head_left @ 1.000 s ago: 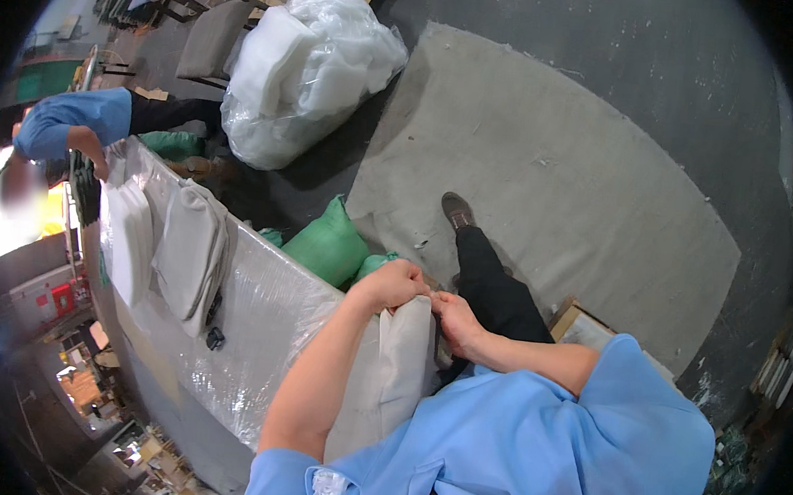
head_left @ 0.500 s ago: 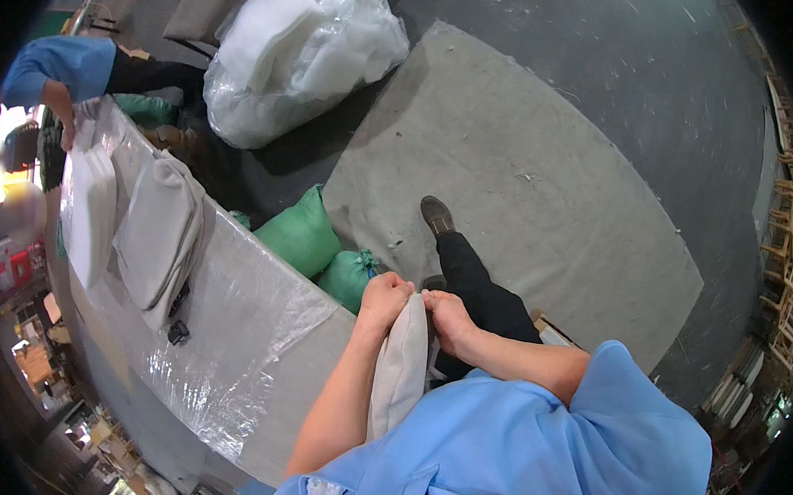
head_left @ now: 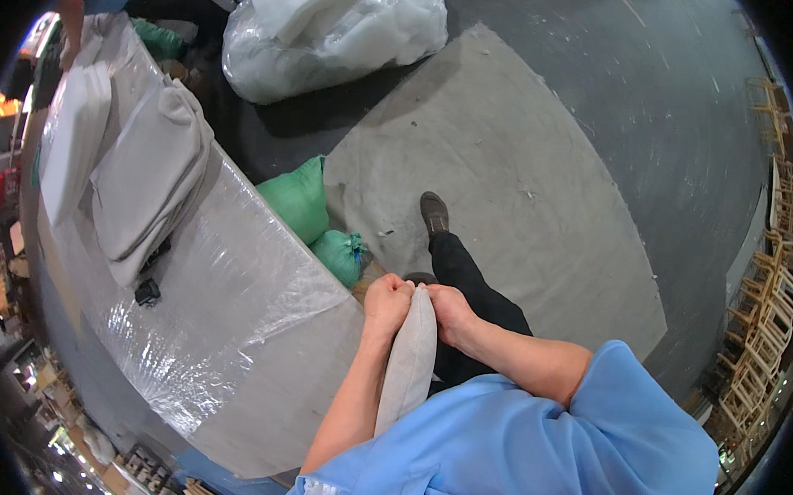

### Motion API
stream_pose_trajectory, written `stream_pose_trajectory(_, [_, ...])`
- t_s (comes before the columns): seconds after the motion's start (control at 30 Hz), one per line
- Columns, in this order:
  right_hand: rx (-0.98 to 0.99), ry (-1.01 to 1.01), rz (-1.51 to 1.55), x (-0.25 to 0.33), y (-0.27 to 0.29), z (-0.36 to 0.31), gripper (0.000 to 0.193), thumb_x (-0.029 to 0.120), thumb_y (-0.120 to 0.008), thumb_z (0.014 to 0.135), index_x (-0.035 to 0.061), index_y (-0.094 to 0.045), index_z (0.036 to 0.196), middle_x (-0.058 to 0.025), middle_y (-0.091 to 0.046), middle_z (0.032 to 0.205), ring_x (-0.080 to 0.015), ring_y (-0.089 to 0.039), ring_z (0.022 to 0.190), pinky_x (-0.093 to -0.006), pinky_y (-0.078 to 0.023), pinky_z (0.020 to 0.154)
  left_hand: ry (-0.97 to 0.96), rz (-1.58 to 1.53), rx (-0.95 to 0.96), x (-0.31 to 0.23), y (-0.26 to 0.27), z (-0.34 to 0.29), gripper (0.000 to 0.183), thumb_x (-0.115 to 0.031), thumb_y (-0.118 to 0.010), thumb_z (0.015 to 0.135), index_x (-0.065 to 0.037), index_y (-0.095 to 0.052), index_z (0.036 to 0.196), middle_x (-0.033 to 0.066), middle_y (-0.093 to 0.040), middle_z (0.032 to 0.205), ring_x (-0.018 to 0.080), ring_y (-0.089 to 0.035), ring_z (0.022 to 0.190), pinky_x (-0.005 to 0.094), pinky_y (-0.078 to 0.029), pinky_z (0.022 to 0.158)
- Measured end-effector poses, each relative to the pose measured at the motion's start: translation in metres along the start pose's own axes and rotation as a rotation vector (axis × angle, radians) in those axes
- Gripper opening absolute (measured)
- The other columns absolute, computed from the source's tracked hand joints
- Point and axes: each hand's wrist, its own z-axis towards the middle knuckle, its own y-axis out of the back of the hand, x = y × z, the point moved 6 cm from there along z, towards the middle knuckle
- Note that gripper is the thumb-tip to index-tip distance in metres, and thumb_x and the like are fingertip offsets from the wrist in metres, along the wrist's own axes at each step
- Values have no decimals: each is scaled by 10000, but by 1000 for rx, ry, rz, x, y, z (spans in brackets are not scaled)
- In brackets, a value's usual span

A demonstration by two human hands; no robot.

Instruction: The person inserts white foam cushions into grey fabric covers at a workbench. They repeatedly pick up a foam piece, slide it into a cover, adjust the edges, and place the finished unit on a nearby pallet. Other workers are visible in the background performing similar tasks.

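A light grey seat cushion (head_left: pixel 409 362) is held on edge in front of my body, its lower end hidden against my blue shirt. My left hand (head_left: pixel 388 303) is closed on its far end from the left. From the right, my right hand (head_left: pixel 448 311) grips the same end, the two fists nearly meeting. On the table to the left lies a stack of grey cushion covers (head_left: pixel 151 174). White foam pads (head_left: pixel 78 142) lie beside them, and a small black object (head_left: pixel 148 292) is near the stack's close end.
The plastic-covered table (head_left: pixel 220 318) runs along my left. Green sacks (head_left: pixel 298 201) sit on the floor by its edge. A large clear bag of white padding (head_left: pixel 337 40) stands farther off, beside a grey floor sheet (head_left: pixel 500 181). Another person's arm (head_left: pixel 71 23) reaches the table's far end.
My view has shifted, so the table and bag sit higher in the picture. Both hands keep hold of the cushion's end and have drawn slightly closer together.
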Motion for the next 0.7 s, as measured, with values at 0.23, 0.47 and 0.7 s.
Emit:
stream_pose_trajectory(0.23, [124, -84, 16, 0, -10, -3, 228, 250, -550, 1067, 84, -693, 1004, -60, -708, 899, -201, -685, 768, -406, -572, 701, 8, 51, -86, -1, 4, -7, 293, -251, -698, 917, 5, -654, 782, 211, -695, 751, 357, -693, 723, 462, -526, 703])
stream_pose_trajectory(0.47, [82, -15, 136, 23, 8, -57, 284, 392, -554, 1084, 155, -691, 1010, -28, -708, 896, -183, -692, 787, -372, -565, 727, -172, 74, -41, -37, -27, -12, 271, -222, -701, 913, 9, -641, 784, 172, -664, 706, 280, -639, 665, 428, -507, 666])
stream_pose_trajectory(0.7, [89, -58, 56, 21, 8, -25, 373, 507, -575, 1064, 173, -664, 924, 14, -655, 788, -145, -638, 687, -348, -515, 634, -106, 28, 36, -19, -31, -2, 273, -227, -670, 922, 2, -628, 780, 193, -674, 738, 320, -659, 714, 457, -512, 701])
